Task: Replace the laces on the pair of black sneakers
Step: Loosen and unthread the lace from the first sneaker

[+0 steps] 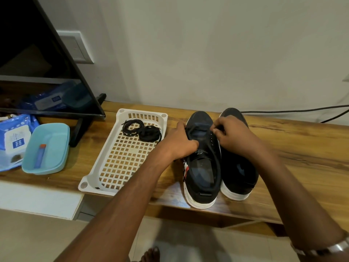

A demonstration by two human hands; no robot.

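Observation:
Two black sneakers with white soles stand side by side on the wooden table, toes pointing away from me. My left hand (179,142) grips the left sneaker (203,173) at its left eyelet flap, fingers curled into the tongue area. My right hand (231,137) pinches a black lace (217,159) at the right row of eyelets near the toe; a strand of it runs down the shoe's right side. The right sneaker (238,176) is partly hidden under my right wrist. Coiled black laces (141,130) lie in the far end of a white lattice basket (120,163).
A teal tray (54,146) holding a small blue tube (40,156) sits left of the basket. Blue wipe packs (13,140) lie at the far left. A dark screen (47,59) on a stand rises behind them. A black cable (294,110) runs along the wall.

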